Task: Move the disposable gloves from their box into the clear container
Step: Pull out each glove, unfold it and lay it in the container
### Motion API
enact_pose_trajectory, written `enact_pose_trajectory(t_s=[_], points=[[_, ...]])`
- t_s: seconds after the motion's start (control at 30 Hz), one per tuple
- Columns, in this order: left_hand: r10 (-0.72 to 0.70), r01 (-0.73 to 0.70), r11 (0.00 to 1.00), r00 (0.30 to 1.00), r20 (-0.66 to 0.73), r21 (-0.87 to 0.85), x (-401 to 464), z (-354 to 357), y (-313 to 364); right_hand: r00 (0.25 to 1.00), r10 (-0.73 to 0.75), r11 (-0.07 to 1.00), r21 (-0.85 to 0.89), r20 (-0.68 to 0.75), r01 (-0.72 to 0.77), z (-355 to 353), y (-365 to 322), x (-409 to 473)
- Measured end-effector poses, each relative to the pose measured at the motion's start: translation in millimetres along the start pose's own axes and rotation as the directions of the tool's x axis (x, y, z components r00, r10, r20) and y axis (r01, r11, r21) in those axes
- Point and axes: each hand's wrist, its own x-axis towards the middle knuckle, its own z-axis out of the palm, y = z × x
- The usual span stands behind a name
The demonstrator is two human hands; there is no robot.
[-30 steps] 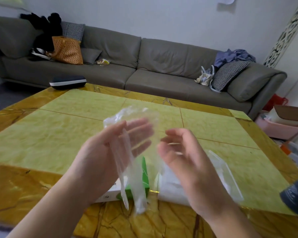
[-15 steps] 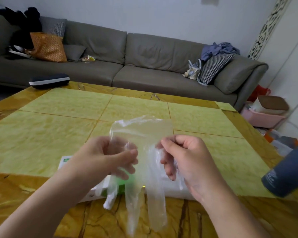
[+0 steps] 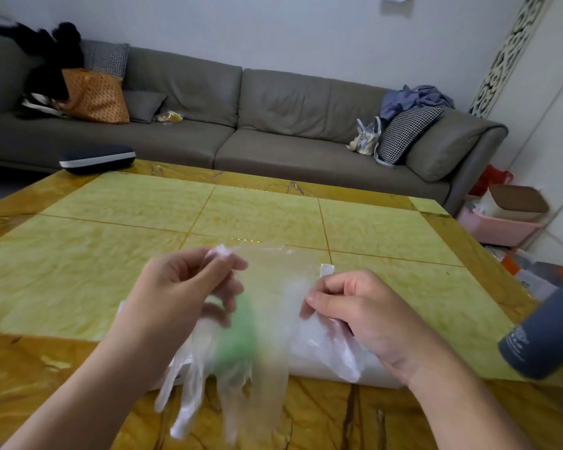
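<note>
A thin clear disposable glove hangs stretched between my two hands above the table's near edge, fingers pointing down. My left hand pinches its left cuff corner with curled fingers. My right hand pinches the right cuff edge. Behind the glove, the white and green glove box lies on the table, mostly hidden and blurred. A clear container holding whitish plastic lies under my right hand.
The yellow-green tiled table stretches ahead to a grey sofa with cushions and bags. A dark blue object juts in at the right edge. Pink bins and boxes stand on the floor at right.
My hands went from open palms around the glove to pinching its cuff on both sides, then spread apart, stretching the glove wide. The camera view shifted slightly.
</note>
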Motion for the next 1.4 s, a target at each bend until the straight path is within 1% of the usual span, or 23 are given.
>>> enact_pose_trajectory(t_s=[0.1, 0.17, 0.2, 0.23, 0.27, 0.3, 0.33, 0.37, 0.4, 0.43, 0.47, 0.5, 0.53, 0.57, 0.67, 0.73, 0.8, 0.87, 0.97, 1.03, 1.13, 1.23, 1.4], points=[[-0.006, 0.004, 1.000, 0.998, -0.059, -0.031, -1, 1, 4, 0.992, 0.006, 0.997, -0.077, -0.124, -0.016, 4, 1, 1], [0.026, -0.028, 0.999, 0.996, -0.082, -0.024, -4, 2, 9, 0.953, -0.106, 0.975, -0.217, -0.283, 0.044, 7, -1, -1], [0.082, -0.080, 0.996, 0.991, -0.101, 0.027, -7, 3, 11, 0.927, -0.182, 0.958, -0.273, -0.328, 0.091, 8, -4, -4], [0.173, -0.159, 0.980, 0.978, -0.118, 0.117, -9, 5, 12, 0.916, -0.238, 0.950, -0.274, -0.322, 0.150, 9, -9, -8], [0.292, -0.259, 0.938, 0.948, -0.126, 0.231, -13, 7, 14, 0.931, -0.255, 0.960, -0.186, -0.260, 0.211, 10, -15, -13], [0.427, -0.367, 0.861, 0.898, -0.110, 0.352, -18, 11, 17, 0.959, -0.241, 0.970, -0.020, -0.151, 0.241, 10, -22, -18], [0.554, -0.473, 0.747, 0.831, -0.045, 0.467, -23, 17, 21, 0.977, -0.212, 0.962, 0.169, -0.028, 0.214, 11, -29, -21], [0.642, -0.562, 0.602, 0.763, 0.073, 0.567, -28, 25, 24, 0.981, -0.189, 0.936, 0.313, 0.049, 0.164, 11, -36, -24], [0.686, -0.629, 0.448, 0.697, 0.206, 0.635, -34, 34, 24, 0.982, -0.173, 0.908, 0.397, 0.072, 0.130, 10, -41, -25], [0.699, -0.681, 0.316, 0.638, 0.323, 0.660, -39, 44, 20, 0.988, -0.152, 0.896, 0.427, 0.038, 0.122, 7, -42, -25], [0.680, -0.716, 0.231, 0.603, 0.417, 0.658, -42, 53, 15, 0.991, -0.129, 0.901, 0.413, -0.040, 0.133, 5, -41, -25], [0.638, -0.737, 0.196, 0.597, 0.487, 0.647, -46, 59, 10, 0.986, -0.112, 0.917, 0.369, -0.123, 0.150, 2, -39, -24], [0.580, -0.749, 0.207, 0.612, 0.537, 0.630, -49, 64, 6, 0.976, -0.102, 0.934, 0.321, -0.190, 0.160, -3, -35, -23], [0.523, -0.748, 0.250, 0.639, 0.564, 0.615, -51, 68, 3, 0.965, -0.092, 0.943, 0.288, -0.246, 0.164, -10, -30, -21], [0.449, -0.686, 0.411, 0.726, 0.522, 0.600, -53, 69, -4, 0.930, -0.022, 0.945, 0.295, -0.366, 0.138, -33, -7, -13], [0.454, -0.653, 0.445, 0.754, 0.475, 0.613, -50, 71, -8, 0.899, 0.057, 0.979, 0.201, -0.434, 0.035, -45, 13, -4], [0.438, -0.644, 0.403, 0.760, 0.481, 0.651, -44, 83, -8, 0.879, 0.119, 0.992, 0.094, -0.461, -0.085, -50, 31, 3], [0.388, -0.615, 0.333, 0.780, 0.491, 0.714, -34, 102, -10, 0.876, 0.146, 0.989, 0.039, -0.459, -0.144, -49, 40, 7], [0.171, -0.439, 0.352, 0.899, 0.404, 0.827, -16, 128, -16, 0.856, 0.149, 0.972, -0.087, -0.495, -0.219, -47, 46, 7], [-0.020, -0.360, 0.279, 0.924, 0.381, 0.890, -2, 138, -23, 0.833, 0.129, 0.943, -0.192, -0.538, -0.270, -50, 51, 5], [-0.231, -0.331, 0.210, 0.898, 0.376, 0.920, 14, 137, -37, 0.817, 0.086, 0.868, -0.360, -0.570, -0.343, -55, 57, 4], [-0.353, -0.346, 0.181, 0.851, 0.389, 0.921, 25, 135, -36, 0.824, 0.047, 0.758, -0.518, -0.564, -0.397, -59, 54, 1], [-0.513, -0.401, 0.173, 0.743, 0.430, 0.900, 33, 143, -28, 0.835, 0.050, 0.674, -0.598, -0.548, -0.434, -63, 51, -5]])
